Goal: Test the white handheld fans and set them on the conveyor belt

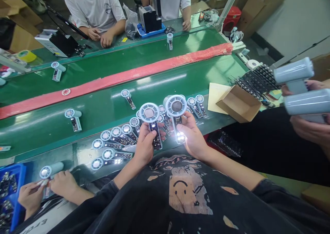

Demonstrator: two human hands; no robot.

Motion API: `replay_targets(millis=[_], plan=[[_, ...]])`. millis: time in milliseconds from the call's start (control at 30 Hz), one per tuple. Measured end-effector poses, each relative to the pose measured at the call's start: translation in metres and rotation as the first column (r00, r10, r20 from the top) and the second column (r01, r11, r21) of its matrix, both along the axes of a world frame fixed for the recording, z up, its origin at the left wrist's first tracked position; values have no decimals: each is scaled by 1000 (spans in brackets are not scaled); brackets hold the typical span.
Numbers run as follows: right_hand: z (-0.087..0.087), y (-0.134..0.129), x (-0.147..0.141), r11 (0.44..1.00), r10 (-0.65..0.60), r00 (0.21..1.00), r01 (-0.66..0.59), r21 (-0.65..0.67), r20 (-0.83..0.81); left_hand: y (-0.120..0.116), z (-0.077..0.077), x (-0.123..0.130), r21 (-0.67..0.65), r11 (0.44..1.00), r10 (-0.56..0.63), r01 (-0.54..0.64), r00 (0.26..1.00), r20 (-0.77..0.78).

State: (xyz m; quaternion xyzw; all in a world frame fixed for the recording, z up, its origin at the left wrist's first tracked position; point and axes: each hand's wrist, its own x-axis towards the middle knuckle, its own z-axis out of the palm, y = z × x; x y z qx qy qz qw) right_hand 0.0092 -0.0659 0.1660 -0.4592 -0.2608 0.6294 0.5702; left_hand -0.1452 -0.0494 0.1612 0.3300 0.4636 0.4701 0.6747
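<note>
My left hand is closed round the handle of one light-blue handheld fan, its thumb on the dark circuit board in the open handle. A second light-blue fan is in my right hand, with the thumb on its handle, where white lights shine. The two fan heads are side by side, facing up. Behind and to the left of my hands, several similar fans with exposed boards lie in a row on the metal ledge. A few more lie just right of the second fan.
Beyond the ledge runs a green conveyor carrying spaced fans, with a red strip along its middle. An open cardboard box stands at right. People's hands work at lower left and hold two fans at far right.
</note>
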Motion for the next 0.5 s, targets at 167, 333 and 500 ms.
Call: replay_targets(millis=[167, 333, 500], plan=[[2, 2, -1, 999, 10, 1000, -10, -35, -9, 2, -1, 1, -9, 1000, 4, -4, 1000, 10], [1, 4, -6, 996, 11, 999, -14, -91, -33, 2, -3, -2, -24, 1000, 12, -12, 1000, 14], [-4, 7, -13, 990, -9, 1000, 5, -141, -28, 3, -4, -11, -37, 999, 2, -2, 1000, 11]])
